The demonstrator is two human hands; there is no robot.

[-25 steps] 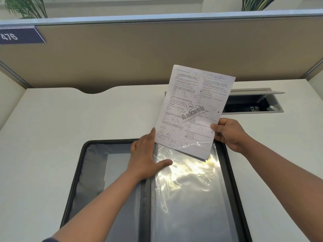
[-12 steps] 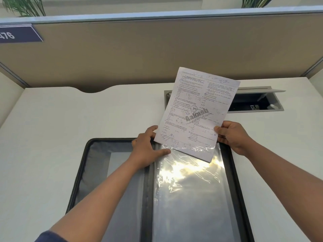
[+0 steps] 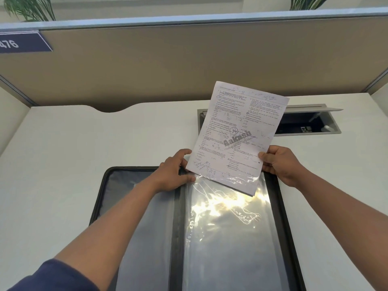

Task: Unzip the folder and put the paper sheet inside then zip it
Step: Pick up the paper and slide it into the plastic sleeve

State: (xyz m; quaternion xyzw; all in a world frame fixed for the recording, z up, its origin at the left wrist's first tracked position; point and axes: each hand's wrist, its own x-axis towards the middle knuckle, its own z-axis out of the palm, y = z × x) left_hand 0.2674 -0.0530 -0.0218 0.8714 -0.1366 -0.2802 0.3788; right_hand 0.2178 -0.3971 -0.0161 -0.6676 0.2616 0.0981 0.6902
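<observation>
A black zip folder (image 3: pixel 138 206) lies open flat on the white desk, near edge out of frame. Its right half holds a shiny clear plastic sleeve (image 3: pixel 226 227). A printed paper sheet (image 3: pixel 237 133) stands tilted above the sleeve's top edge, its lower edge tucked under the plastic. My right hand (image 3: pixel 277 162) pinches the sheet's lower right edge. My left hand (image 3: pixel 174 171) rests at the folder's spine, thumb on the sleeve's top left corner, fingers beside the sheet's lower left corner.
The white desk (image 3: pixel 84 148) ends at a tan partition (image 3: pixel 168 64) with a blue number plate (image 3: pixel 21 42). An open cable hatch (image 3: pixel 308 122) sits in the desk behind the sheet, at the back right. Plants show above the partition.
The sheet has shifted slightly right and turned a bit more upright, with its lower edge under the sleeve. My left hand has slid up from flat on the sleeve to its top corner.
</observation>
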